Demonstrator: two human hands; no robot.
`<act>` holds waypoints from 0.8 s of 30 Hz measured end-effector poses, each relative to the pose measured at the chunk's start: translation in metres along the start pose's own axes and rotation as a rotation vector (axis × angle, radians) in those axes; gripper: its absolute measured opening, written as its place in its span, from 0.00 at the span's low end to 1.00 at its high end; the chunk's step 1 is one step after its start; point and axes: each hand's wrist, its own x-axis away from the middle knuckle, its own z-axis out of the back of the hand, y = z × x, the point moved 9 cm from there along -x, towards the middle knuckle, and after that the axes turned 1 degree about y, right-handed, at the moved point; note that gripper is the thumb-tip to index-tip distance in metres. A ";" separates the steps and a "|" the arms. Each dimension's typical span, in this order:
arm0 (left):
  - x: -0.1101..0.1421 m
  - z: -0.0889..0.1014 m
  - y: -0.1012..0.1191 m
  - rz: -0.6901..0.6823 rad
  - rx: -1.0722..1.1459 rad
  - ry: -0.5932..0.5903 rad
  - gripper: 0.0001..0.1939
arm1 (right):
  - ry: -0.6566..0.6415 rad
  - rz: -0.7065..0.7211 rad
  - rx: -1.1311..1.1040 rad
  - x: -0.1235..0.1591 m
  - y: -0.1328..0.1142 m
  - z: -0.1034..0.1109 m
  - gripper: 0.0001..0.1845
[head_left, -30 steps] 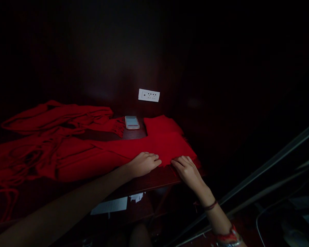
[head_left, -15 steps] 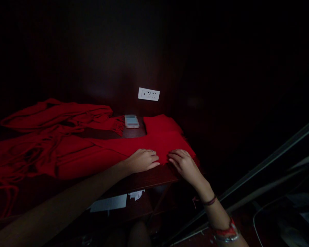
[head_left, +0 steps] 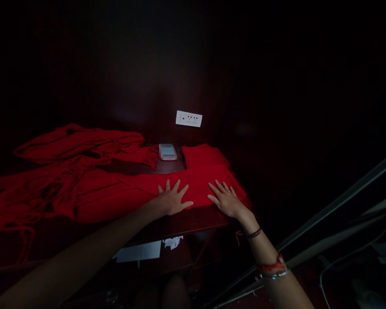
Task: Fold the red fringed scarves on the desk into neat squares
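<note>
A long red scarf lies along the dark wooden desk, spread flat at its right end. My left hand rests on the scarf with its fingers spread wide. To the right of it my right hand lies on the same flat part, its fingers also stretched apart. Neither hand grips anything. Just behind is a folded red cloth; whether it is one piece with the scarf I cannot tell. Another fringed red scarf lies bunched at the back left.
A phone-like device with a blurred screen lies on the desk near the wall. A white socket panel is on that wall. Below the desktop are a paper sheet and a crumpled white paper.
My fingers have gone from bent and close together at the scarf's near edge to spread flat on top of it. My left hand has shifted slightly left.
</note>
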 end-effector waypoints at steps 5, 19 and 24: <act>0.001 0.008 -0.010 0.026 -0.019 0.020 0.34 | 0.060 -0.013 0.022 -0.002 -0.017 0.016 0.31; 0.135 0.032 -0.229 0.479 -0.186 0.110 0.29 | 0.125 0.124 0.026 -0.011 -0.052 0.010 0.26; 0.139 0.065 -0.235 0.408 -0.203 0.363 0.29 | 0.150 0.360 -0.130 -0.029 -0.130 0.027 0.29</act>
